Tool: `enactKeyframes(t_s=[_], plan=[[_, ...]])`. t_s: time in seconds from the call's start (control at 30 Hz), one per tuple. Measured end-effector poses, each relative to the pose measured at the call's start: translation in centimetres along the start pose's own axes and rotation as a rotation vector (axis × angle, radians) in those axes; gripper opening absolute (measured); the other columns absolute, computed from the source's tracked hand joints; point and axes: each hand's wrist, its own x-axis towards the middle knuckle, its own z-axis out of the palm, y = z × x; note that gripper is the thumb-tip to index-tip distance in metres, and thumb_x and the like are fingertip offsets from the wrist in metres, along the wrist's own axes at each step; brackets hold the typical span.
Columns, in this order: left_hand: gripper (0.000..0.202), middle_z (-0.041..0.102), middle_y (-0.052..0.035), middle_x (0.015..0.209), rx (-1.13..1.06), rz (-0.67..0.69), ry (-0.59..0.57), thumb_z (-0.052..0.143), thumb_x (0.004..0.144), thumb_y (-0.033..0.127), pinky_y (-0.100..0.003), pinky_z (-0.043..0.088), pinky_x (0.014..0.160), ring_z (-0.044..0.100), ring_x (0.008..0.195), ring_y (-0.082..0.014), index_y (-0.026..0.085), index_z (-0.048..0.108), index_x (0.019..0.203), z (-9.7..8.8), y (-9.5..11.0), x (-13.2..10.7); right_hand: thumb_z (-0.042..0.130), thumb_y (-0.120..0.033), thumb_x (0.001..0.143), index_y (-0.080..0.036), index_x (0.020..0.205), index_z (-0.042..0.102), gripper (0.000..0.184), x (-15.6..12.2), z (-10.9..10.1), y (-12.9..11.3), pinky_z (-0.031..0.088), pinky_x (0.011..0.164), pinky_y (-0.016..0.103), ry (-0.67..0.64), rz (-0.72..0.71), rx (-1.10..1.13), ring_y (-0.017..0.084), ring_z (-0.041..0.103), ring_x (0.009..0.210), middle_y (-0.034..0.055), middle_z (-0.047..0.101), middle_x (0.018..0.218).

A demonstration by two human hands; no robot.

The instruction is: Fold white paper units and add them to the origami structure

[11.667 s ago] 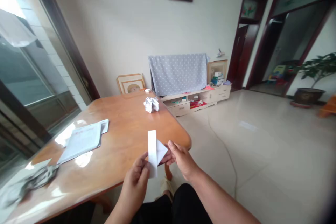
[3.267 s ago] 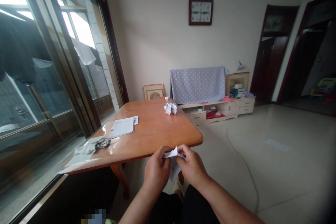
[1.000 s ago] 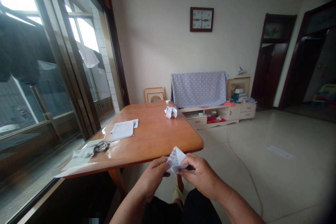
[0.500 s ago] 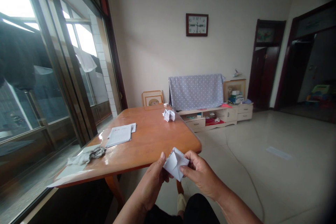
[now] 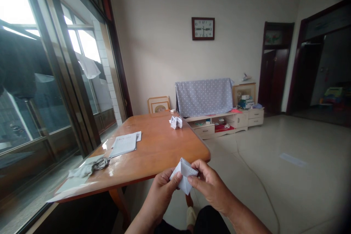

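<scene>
A small folded square of white paper (image 5: 187,170) is held between my two hands, just off the near edge of the wooden table (image 5: 153,139). My left hand (image 5: 167,184) grips its left side, the thumb lying across the front face. On the right corner, my right hand (image 5: 204,177) pinches the paper between thumb and fingers. Creases and a raised fold show on its face. Farther back on the tabletop stands a folded paper piece (image 5: 176,122) with several points and printed marks.
Stacked paper sheets (image 5: 124,144) and a crumpled grey cloth (image 5: 93,166) lie on the table's left side, by the window. A low white cabinet (image 5: 214,130) under a spotted cloth (image 5: 204,97) stands against the wall. A cable (image 5: 257,177) runs over the floor at right.
My left thumb has moved from the paper's upper left edge onto its front face. The right hand keeps its pinch. The view has shifted slightly.
</scene>
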Motion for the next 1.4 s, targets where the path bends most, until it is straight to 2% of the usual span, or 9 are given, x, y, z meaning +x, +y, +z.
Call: enactKeyframes(t_s=[0.13, 0.23, 0.33, 0.43, 0.57, 0.67, 0.9, 1.1, 1.4], plan=[[0.039, 0.068, -0.0069, 0.084, 0.071, 0.018, -0.009, 0.065, 0.091, 0.047, -0.028, 0.044, 0.072, 0.057, 0.075, -0.018, 0.013, 0.073, 0.109, 0.1, 0.0, 0.1, 0.068, -0.033, 0.086, -0.024, 0.099, 0.068, 0.016, 0.1, -0.2, -1.1, 0.046, 0.091, 0.032, 0.206, -0.158, -0.412, 0.024, 0.055, 0.115, 0.0057, 0.058, 0.122], [0.039, 0.072, -0.0086, 0.089, 0.171, 0.069, 0.041, 0.068, 0.088, 0.047, -0.028, 0.046, 0.074, 0.06, 0.079, -0.02, 0.013, 0.074, 0.107, 0.1, -0.1, 0.2, 0.067, -0.029, 0.086, -0.025, 0.097, 0.071, 0.013, 0.0, -0.3, -1.9, 0.047, 0.084, 0.031, 0.198, -0.173, -0.53, 0.02, 0.06, 0.097, 0.0045, 0.062, 0.109], [0.042, 0.072, -0.0098, 0.095, 0.211, 0.072, 0.076, 0.07, 0.086, 0.049, -0.029, 0.048, 0.073, 0.063, 0.083, -0.0223, 0.014, 0.073, 0.109, 0.2, -0.4, 0.3, 0.063, -0.033, 0.089, -0.022, 0.091, 0.071, 0.013, -0.1, -0.4, -2.2, 0.046, 0.069, 0.028, 0.103, -0.075, -0.432, 0.017, 0.059, 0.076, 0.0025, 0.065, 0.09], [0.045, 0.071, -0.0101, 0.096, 0.348, 0.081, 0.164, 0.069, 0.086, 0.049, -0.03, 0.049, 0.071, 0.064, 0.084, -0.0235, 0.015, 0.07, 0.116, 0.1, -0.9, 0.2, 0.062, -0.038, 0.091, -0.02, 0.088, 0.07, 0.02, -0.1, -0.5, -2.2, 0.046, 0.068, 0.028, 0.039, 0.024, -0.272, 0.018, 0.06, 0.076, 0.0021, 0.068, 0.084], [0.05, 0.062, -0.0115, 0.123, 0.625, 0.332, 0.364, 0.071, 0.085, 0.041, -0.039, 0.049, 0.089, 0.059, 0.113, -0.0288, 0.026, 0.061, 0.132, 0.0, -1.1, -0.2, 0.063, -0.043, 0.09, -0.019, 0.086, 0.068, 0.025, -0.1, -0.9, -2.0, 0.043, 0.062, 0.026, 0.035, 0.093, -0.147, 0.015, 0.058, 0.068, 0.0005, 0.067, 0.079], [0.032, 0.053, -0.0117, 0.135, 0.71, 0.457, 0.307, 0.069, 0.088, 0.035, -0.045, 0.044, 0.103, 0.051, 0.127, -0.0299, 0.028, 0.066, 0.119, 0.2, -0.7, -0.5, 0.062, -0.047, 0.091, -0.019, 0.087, 0.065, 0.028, -0.1, -0.9, -1.8, 0.036, 0.051, 0.023, 0.037, 0.158, -0.093, 0.01, 0.047, 0.05, -0.0034, 0.06, 0.066], [0.011, 0.066, -0.0086, 0.109, 0.599, 0.431, 0.163, 0.059, 0.095, 0.03, -0.039, 0.046, 0.094, 0.06, 0.106, -0.0245, 0.023, 0.068, 0.098, 1.0, 0.1, -0.6, 0.06, -0.043, 0.093, -0.018, 0.092, 0.063, 0.025, -0.4, -0.9, -1.9, 0.033, 0.05, 0.022, -0.004, 0.187, -0.02, 0.01, 0.05, 0.05, -0.0021, 0.063, 0.061], [0.016, 0.066, -0.0056, 0.088, 0.589, 0.331, 0.242, 0.057, 0.095, 0.032, -0.033, 0.046, 0.079, 0.061, 0.085, -0.0219, 0.021, 0.065, 0.087, 1.3, 0.4, -0.6, 0.062, -0.042, 0.09, -0.02, 0.088, 0.06, 0.022, -0.5, -0.8, -1.9, 0.036, 0.051, 0.022, -0.02, 0.214, -0.033, 0.011, 0.052, 0.053, -0.002, 0.065, 0.066], [0.013, 0.064, -0.0097, 0.108, 0.688, 0.507, 0.265, 0.052, 0.096, 0.024, -0.034, 0.05, 0.085, 0.061, 0.099, -0.023, 0.023, 0.065, 0.097, 2.3, 0.0, -0.9, 0.062, -0.032, 0.086, -0.021, 0.076, 0.056, 0.016, 0.0, 0.7, -0.9, 0.042, 0.055, 0.025, 0.173, 0.108, -0.223, 0.015, 0.057, 0.062, -0.0015, 0.064, 0.068]])
